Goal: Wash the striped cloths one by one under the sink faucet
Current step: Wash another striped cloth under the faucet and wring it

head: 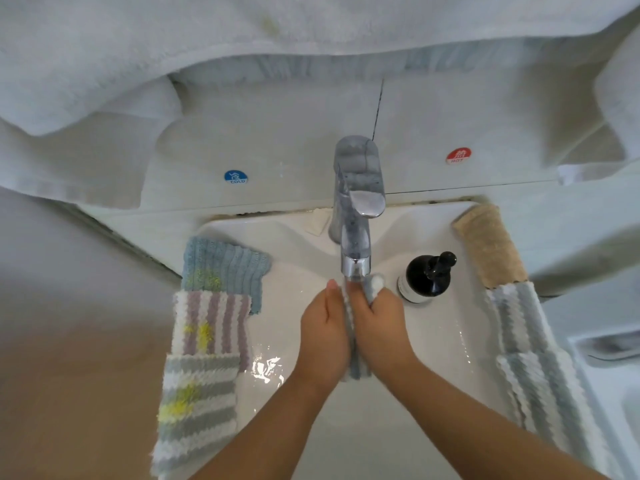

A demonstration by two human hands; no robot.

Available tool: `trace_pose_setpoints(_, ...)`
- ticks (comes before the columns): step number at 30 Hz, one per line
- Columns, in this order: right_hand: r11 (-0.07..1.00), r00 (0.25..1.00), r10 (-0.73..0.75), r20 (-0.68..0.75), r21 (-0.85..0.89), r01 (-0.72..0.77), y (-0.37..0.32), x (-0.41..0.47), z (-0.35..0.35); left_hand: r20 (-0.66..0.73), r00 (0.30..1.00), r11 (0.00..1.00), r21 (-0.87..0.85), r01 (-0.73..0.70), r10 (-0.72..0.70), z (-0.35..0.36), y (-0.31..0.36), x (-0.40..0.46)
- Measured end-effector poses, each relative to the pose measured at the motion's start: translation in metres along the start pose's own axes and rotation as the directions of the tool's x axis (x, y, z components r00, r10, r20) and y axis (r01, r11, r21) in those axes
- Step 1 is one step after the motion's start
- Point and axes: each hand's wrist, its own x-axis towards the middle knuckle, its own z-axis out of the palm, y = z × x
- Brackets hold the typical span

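Under the chrome faucet (356,216), my left hand (323,336) and my right hand (379,327) press a grey-and-white striped cloth (353,365) between their palms. Its upper end pokes out by my right fingers, its lower end hangs below my wrists. On the left rim of the white sink (301,244) lie a blue cloth (225,266), a purple-striped cloth (211,323) and a grey-striped cloth (197,410), all with yellow stains. On the right rim lie a beige cloth (490,245) and two grey-striped cloths (516,320), (543,400).
A black soap pump bottle (427,277) stands just right of my hands. White towels (104,64) hang above. Cold (235,176) and hot (458,156) stickers mark the wall behind the faucet. A white tray (609,348) sits at far right.
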Motion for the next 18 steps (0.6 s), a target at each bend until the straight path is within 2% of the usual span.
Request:
trace_pose_setpoints(3, 1.000, 1.000, 0.005, 0.015, -0.026, -0.005, -0.001, 0.012, -0.001, 0.030, 0.999, 0.999, -0.018, 0.030, -0.030, 0.002, 0.000, -0.003)
trace_pose_setpoints(5, 1.000, 0.995, 0.028, 0.094, -0.003, -0.028, 0.001, -0.005, 0.001, -0.030, 0.998, 0.996, -0.072, 0.052, -0.054, -0.006, 0.004, 0.007)
trace_pose_setpoints(7, 0.999, 0.982, 0.041, 0.184, 0.025, -0.046, 0.001, -0.026, -0.001, -0.040, 0.998, 0.997, -0.056, 0.043, -0.045, -0.016, 0.010, 0.014)
trace_pose_setpoints(8, 0.996, 0.980, 0.052, 0.191, 0.057, -0.064, 0.001, -0.031, -0.005, -0.003, 0.999, 0.998, -0.045, 0.051, -0.051, -0.020, 0.012, 0.016)
trace_pose_setpoints(11, 0.968, 0.987, 0.133, 0.087, 0.203, -0.148, 0.008, -0.023, -0.020, 0.151, 0.981, 0.991, -0.034, 0.128, -0.121, -0.032, 0.016, 0.022)
trace_pose_setpoints(14, 0.987, 0.996, 0.055, 0.067, 0.150, -0.065, 0.013, -0.014, -0.033, 0.263, 0.946, 0.977, -0.050, 0.207, -0.187, -0.047, 0.019, 0.029)
trace_pose_setpoints(18, 0.992, 0.986, 0.014, 0.164, 0.118, -0.033, 0.020, -0.004, -0.046, 0.409, 0.895, 0.973, -0.061, 0.221, -0.178, -0.065, 0.016, 0.035)
